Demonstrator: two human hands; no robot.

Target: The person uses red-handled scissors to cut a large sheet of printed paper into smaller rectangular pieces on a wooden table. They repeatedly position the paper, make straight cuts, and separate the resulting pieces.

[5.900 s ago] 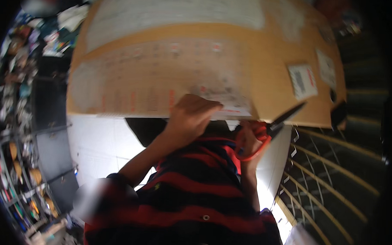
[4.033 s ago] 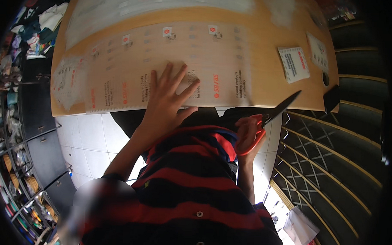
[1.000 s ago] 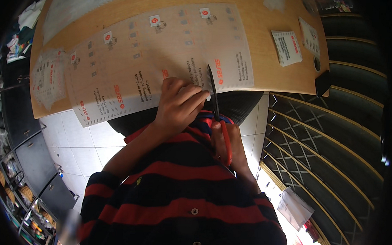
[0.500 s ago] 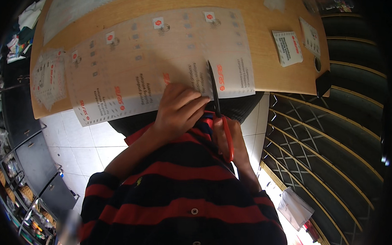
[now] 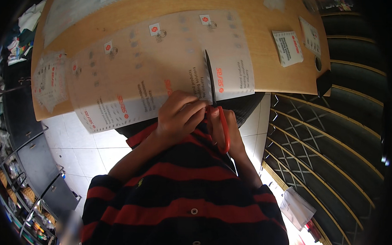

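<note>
Left hand: the left hand [image 5: 178,116] has its fingers bent and pinching the near edge of the printed sheet [image 5: 141,73], just left of the blade.
Right hand: the right hand [image 5: 226,131] has its fingers wrapped through the red handles of the scissors [image 5: 212,86].
Scissors: dark blade over the sheet, tip pointing away from the person; the lower blade is hidden.
Sheet: translucent, flat on the wooden surface [image 5: 266,77], extending left and forward of both hands, near edge overhanging.
Right of sheet: a small printed stack [image 5: 288,48], well apart from the fingers.
</note>
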